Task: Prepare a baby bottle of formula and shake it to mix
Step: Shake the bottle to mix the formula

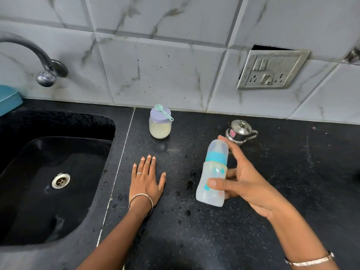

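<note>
Head view: right hand (245, 184) grips the baby bottle (213, 174) — lifted off the black counter (253, 221), cap on, tilted. Left hand (146, 178) flat on counter, fingers straight. Formula jar (160, 124) near wall, scoop (163, 112) across its lid.

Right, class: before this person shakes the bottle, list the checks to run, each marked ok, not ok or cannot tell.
1. Grip: right hand holds the baby bottle, thumb across its front: ok.
2. Closure: teal collar and clear cap are on: ok. Tightness: cannot tell.
3. Contents: water and powder inside: cannot tell.
4. Formula jar is lidded, scoop lying on the lid: ok.
5. Left hand rests flat on the counter, apart from the bottle: ok.
6. Room to shake: steel pot sits just behind the cap in this view; true gap: cannot tell.
</note>
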The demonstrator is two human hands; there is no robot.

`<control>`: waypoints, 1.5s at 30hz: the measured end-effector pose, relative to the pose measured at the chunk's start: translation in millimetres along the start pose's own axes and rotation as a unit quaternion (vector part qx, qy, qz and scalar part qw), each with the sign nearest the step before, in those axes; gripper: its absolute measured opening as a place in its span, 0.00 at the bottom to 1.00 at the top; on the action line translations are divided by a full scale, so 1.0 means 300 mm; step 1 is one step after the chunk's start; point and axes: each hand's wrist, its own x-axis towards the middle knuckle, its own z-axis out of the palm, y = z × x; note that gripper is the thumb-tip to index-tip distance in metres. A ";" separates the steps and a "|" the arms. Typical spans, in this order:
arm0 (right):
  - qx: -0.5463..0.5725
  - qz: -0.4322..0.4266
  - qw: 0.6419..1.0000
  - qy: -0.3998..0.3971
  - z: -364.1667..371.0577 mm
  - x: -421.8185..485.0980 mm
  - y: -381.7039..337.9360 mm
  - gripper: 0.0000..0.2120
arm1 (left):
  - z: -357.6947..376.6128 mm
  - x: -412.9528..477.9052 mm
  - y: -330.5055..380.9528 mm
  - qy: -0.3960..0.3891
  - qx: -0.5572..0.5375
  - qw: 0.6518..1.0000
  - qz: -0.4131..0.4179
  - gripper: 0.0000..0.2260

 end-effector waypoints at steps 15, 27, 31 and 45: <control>0.156 -0.009 0.978 0.139 -0.033 0.026 0.051 0.45 | 0.001 -0.002 0.001 0.003 -0.007 1.000 0.000 0.37; 0.056 0.017 0.990 0.129 0.014 0.006 0.040 0.40 | -0.001 -0.001 0.001 0.003 -0.011 1.000 -0.001 0.37; -0.002 0.045 0.997 0.068 0.023 -0.004 0.027 0.44 | -0.004 -0.001 0.001 -0.002 -0.004 1.000 0.001 0.37; 0.053 0.006 0.993 0.108 0.025 0.043 0.028 0.50 | 0.002 -0.001 0.001 0.002 -0.010 1.000 0.000 0.37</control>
